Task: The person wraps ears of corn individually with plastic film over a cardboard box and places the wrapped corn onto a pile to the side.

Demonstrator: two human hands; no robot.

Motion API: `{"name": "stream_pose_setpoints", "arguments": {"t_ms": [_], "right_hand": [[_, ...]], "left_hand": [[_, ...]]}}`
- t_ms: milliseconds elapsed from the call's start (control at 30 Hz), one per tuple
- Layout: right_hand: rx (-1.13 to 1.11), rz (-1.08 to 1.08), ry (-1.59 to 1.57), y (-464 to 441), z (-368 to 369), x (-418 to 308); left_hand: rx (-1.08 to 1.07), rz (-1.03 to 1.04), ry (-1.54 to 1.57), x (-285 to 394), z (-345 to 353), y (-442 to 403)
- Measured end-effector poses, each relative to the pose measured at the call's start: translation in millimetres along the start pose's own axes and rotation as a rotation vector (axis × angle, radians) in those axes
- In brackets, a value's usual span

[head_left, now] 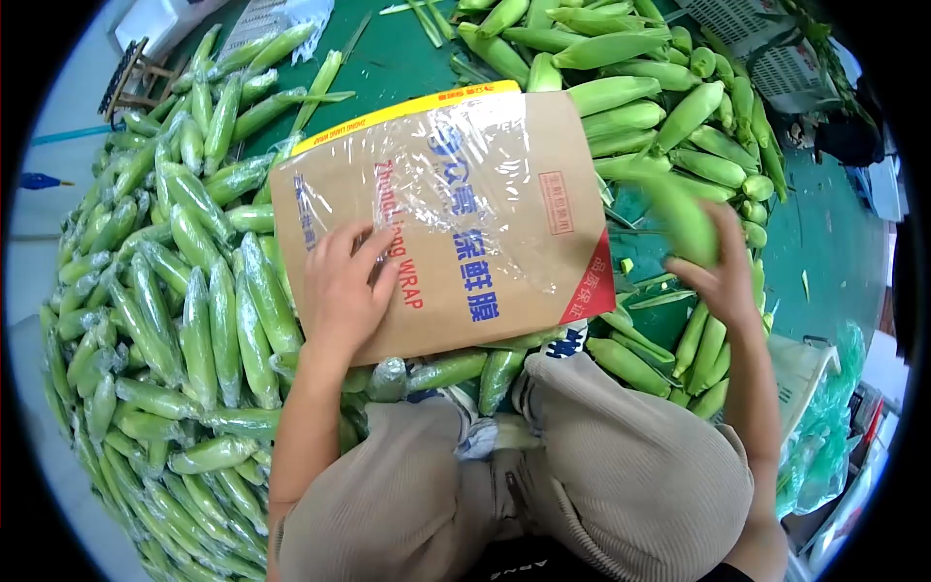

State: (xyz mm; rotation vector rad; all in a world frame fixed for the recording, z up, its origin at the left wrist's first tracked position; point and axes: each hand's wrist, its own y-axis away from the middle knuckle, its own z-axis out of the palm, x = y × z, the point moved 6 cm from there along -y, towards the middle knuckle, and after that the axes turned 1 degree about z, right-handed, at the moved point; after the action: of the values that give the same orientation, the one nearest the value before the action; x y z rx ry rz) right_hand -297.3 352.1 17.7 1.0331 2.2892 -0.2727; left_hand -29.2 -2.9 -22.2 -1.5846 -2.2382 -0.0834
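Observation:
Across my lap lies a brown cardboard cling film box (504,233) with blue and red printing and a yellow edge at its far side. Clear plastic film (465,136) covers part of its top. My left hand (341,281) rests on the box's left half, fingers apart, touching the film or the cardboard. In my right hand (720,267), off the box's right side, is a green ear of corn (684,218) in its husk, blurred by motion.
Film-wrapped ears of corn (199,320) form a large pile on the left. Unwrapped ears (621,78) are heaped at the back right, and several more (630,364) lie by my right knee. At right stand a pale crate (800,373) and green plastic bags (824,446).

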Motion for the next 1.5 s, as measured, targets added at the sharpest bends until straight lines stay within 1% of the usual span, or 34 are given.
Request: {"name": "stream_pose_setpoints", "arguments": {"t_ms": [33, 100, 133, 167, 200, 267, 300, 333, 367, 400, 433, 467, 500, 567, 633, 667, 767, 800, 833, 900, 967, 1000, 1067, 1133, 1167, 1200, 1233, 1300, 1333, 1367, 1400, 1433, 1467, 1500], "right_hand": [[-0.004, -0.302, 0.156, -35.0, 16.5, -71.7], [-0.043, -0.538, 0.163, -82.0, 70.9, -150.2], [-0.067, -0.615, 0.192, -100.6, 101.5, -177.7], [-0.033, -0.743, 0.192, -115.0, 127.4, -199.2], [-0.168, -0.770, 0.305, -128.4, 156.0, -211.8], [-0.211, -0.787, 0.149, -145.8, 188.3, -198.6], [-0.239, -0.803, 0.075, -150.1, 200.0, -197.8], [-0.287, -0.780, -0.051, -143.9, 180.1, -192.1], [-0.296, -0.735, -0.197, -141.4, 159.2, -178.5], [-0.254, -0.599, -0.266, -136.9, 132.5, -155.8], [-0.063, -0.704, -0.032, -128.2, 109.6, -129.8], [-0.295, -0.624, -0.031, -111.9, 111.2, -105.8], [-0.487, -0.716, 0.109, -91.2, 126.4, -86.9], [-0.396, -0.681, 0.153, -60.7, 125.7, -97.4], [-0.374, -0.742, 0.260, -56.2, 147.8, -94.6], [-0.429, -0.776, 0.239, -49.3, 149.3, -99.0], [-0.084, -0.210, -0.676, -37.7, 137.9, -29.7], [0.146, -0.280, -0.868, -43.2, 120.7, -44.5], [0.085, -0.221, -0.827, -49.8, 116.4, -67.0], [0.009, -0.256, -0.418, -75.7, 128.3, -116.1], [-0.004, -0.469, -0.221, -101.2, 151.9, -150.0], [-0.011, -0.588, -0.157, -109.3, 159.5, -160.1], [0.026, -0.660, 0.028, -109.6, 165.7, -166.5], [0.006, -0.705, 0.198, -110.4, 180.8, -173.4], [-0.048, -0.703, 0.189, -112.6, 188.6, -173.7], [-0.087, -0.689, 0.187, -119.3, 191.7, -172.8], [-0.127, -0.675, 0.188, -123.7, 193.8, -171.1], [-0.050, -0.657, 0.148, -121.0, 184.8, -165.1], [-0.023, -0.633, 0.158, -118.7, 177.1, -160.2], [0.003, -0.618, 0.172, -116.8, 168.4, -158.0], [-0.032, -0.558, 0.199, -114.1, 162.2, -156.5], [-0.083, -0.566, 0.212, -110.3, 160.8, -157.1], [-0.133, -0.572, 0.225, -106.7, 159.4, -157.3], [-0.181, -0.564, 0.237, -100.8, 159.5, -157.7]], "left_hand": [[-0.019, -0.005, -0.001, -5.2, 1.7, 2.5], [-0.062, -0.019, -0.007, -19.8, 9.9, 11.9], [0.073, -0.025, 0.027, -27.8, 11.0, 17.3], [0.205, -0.038, 0.060, -37.1, 13.0, 27.0], [0.333, -0.050, 0.093, -43.8, 10.0, 34.5], [0.498, 0.067, -0.032, -16.0, -16.4, -5.3], [0.340, 0.076, -0.078, -10.9, -18.7, -30.4], [0.180, 0.077, -0.117, -11.3, -13.3, -45.7], [0.137, 0.055, -0.082, -18.1, -3.0, -50.1], [0.093, 0.042, -0.043, -23.5, 9.2, -53.5], [0.052, 0.034, -0.005, -26.7, 18.3, -54.3], [0.047, 0.009, 0.030, -30.6, 21.4, -55.2], [0.041, -0.028, 0.035, -34.2, 21.6, -60.1], [-0.015, -0.087, 0.060, -32.0, 26.5, -59.5], [-0.024, -0.069, 0.081, -31.9, 26.4, -58.2], [-0.017, -0.064, 0.086, -32.5, 23.9, -57.5], [-0.077, -0.050, 0.087, -31.9, 14.7, -45.7], [-0.085, -0.040, 0.091, -33.6, 13.4, -44.3], [-0.103, -0.035, 0.103, -33.0, 15.0, -40.7], [-0.144, -0.034, 0.115, -29.4, 18.6, -35.3], [-0.177, -0.054, 0.096, -35.3, 20.9, -37.8], [-0.136, -0.050, 0.201, -39.7, 18.1, -36.4], [-0.065, -0.039, 0.406, -52.4, 11.9, -29.3], [0.022, -0.130, 0.434, -65.9, -0.5, -6.1], [0.060, -0.176, 0.447, -67.8, -6.4, 11.3], [0.191, -0.263, 0.232, -65.3, -12.5, 27.1], [0.112, -0.280, 0.117, -70.9, -5.7, 35.8], [-0.039, -0.328, -0.109, -85.4, 4.2, 55.3], [0.177, -0.267, -0.021, -73.6, -2.2, 47.1], [0.218, -0.273, -0.067, -74.7, -2.7, 43.6], [0.262, -0.285, -0.114, -76.7, -3.8, 43.2], [0.310, -0.302, -0.159, -76.6, -5.5, 45.9], [0.329, -0.470, 0.007, -84.5, -3.8, 53.4], [0.450, -0.517, 0.221, -83.3, -5.5, 58.1]]}}
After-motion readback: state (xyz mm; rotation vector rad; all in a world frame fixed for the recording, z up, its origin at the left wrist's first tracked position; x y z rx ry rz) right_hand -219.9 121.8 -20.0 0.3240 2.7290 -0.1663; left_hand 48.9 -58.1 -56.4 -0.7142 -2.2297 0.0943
